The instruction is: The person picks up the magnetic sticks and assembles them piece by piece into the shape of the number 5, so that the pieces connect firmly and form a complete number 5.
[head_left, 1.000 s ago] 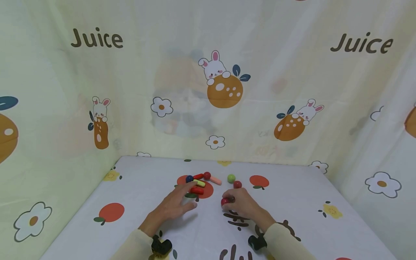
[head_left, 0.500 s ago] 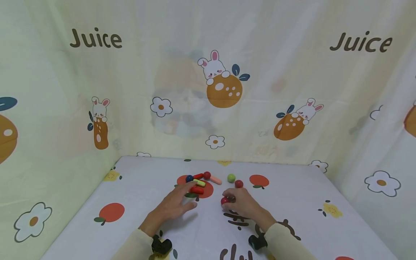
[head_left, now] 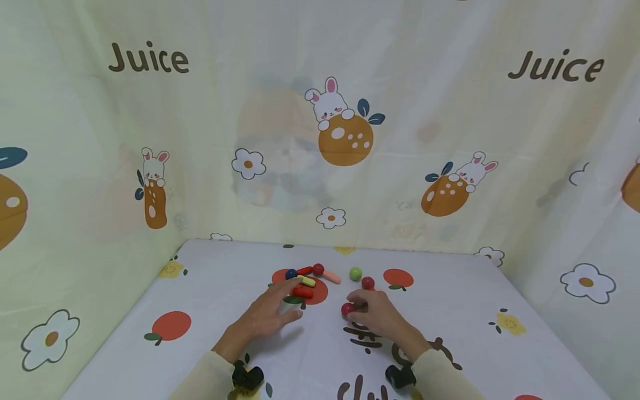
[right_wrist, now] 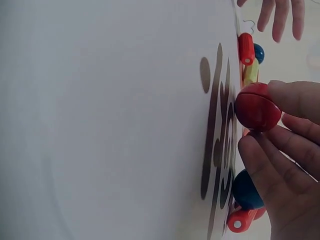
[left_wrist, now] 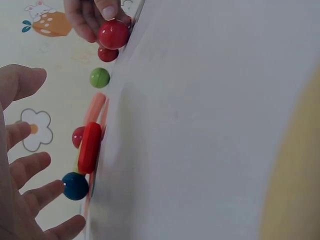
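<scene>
My right hand (head_left: 380,318) pinches a glossy red ball (right_wrist: 257,107) between thumb and fingers, low over the white tablecloth. Beneath that hand, a dark blue ball (right_wrist: 247,190) and an orange-red stick (right_wrist: 241,220) show in the right wrist view; the head view mostly hides them. My left hand (head_left: 265,314) hovers with spread fingers beside a small group and grips nothing. This group holds a red stick (head_left: 303,292), a yellow-green stick (head_left: 306,281), a blue ball (head_left: 291,274), another red stick (head_left: 304,271), a second red ball (head_left: 318,270) and a pink stick (head_left: 332,276).
Beyond the right hand lie a green ball (head_left: 355,274) and a third red ball (head_left: 368,283). The patterned tablecloth (head_left: 440,300) spreads around both hands. A printed curtain (head_left: 280,122) stands behind and at both sides.
My right hand and the red ball it pinches have shifted slightly right. The farther red ball also sits a little more to the right. My left hand stays in place.
</scene>
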